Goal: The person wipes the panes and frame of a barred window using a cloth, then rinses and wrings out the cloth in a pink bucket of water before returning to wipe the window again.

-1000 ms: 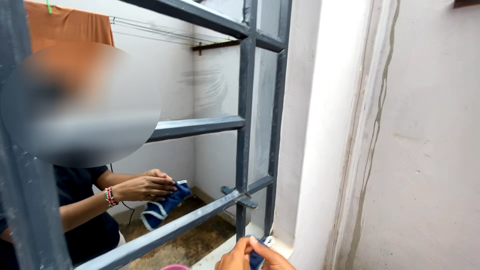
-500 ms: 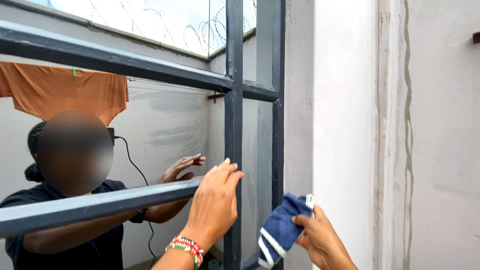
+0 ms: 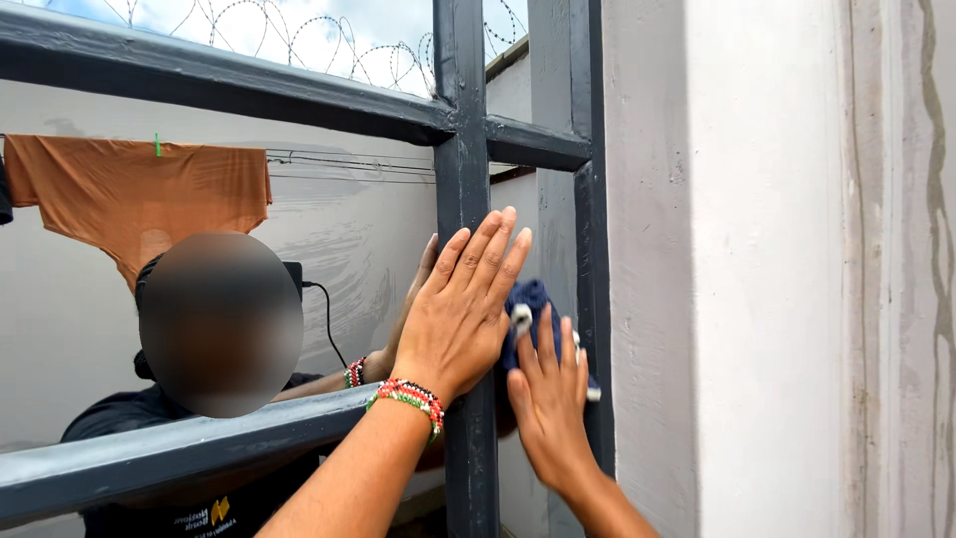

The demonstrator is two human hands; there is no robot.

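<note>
Left hand: your left hand (image 3: 460, 309) lies flat and open, fingers stretched upward and close together, with the palm pressed against the dark grey upright bar of the window frame (image 3: 458, 149). It grips nothing.
Wrist: a beaded bracelet (image 3: 408, 396) in red, green and white sits on your left wrist, just above the slanting lower bar.
Right hand: your right hand (image 3: 550, 394) is spread open with the fingers pointing up, pressing a blue cloth (image 3: 526, 309) flat against the narrow pane between the upright bar and the frame edge. The fingers do not curl around the cloth; the palm pins it.
Cloth: the blue cloth shows above your right fingertips, with a white strip at its edge, and it touches the side of your left hand.
Glass: the large pane (image 3: 329, 239) to the left mirrors a person in a dark shirt, whose reflected hand meets yours at the bar.
Background: an orange shirt (image 3: 139, 194) hangs on a line in the reflection, with coiled wire along the wall top.
Wall: a pale plastered wall (image 3: 757, 279) stands just right of the frame.
</note>
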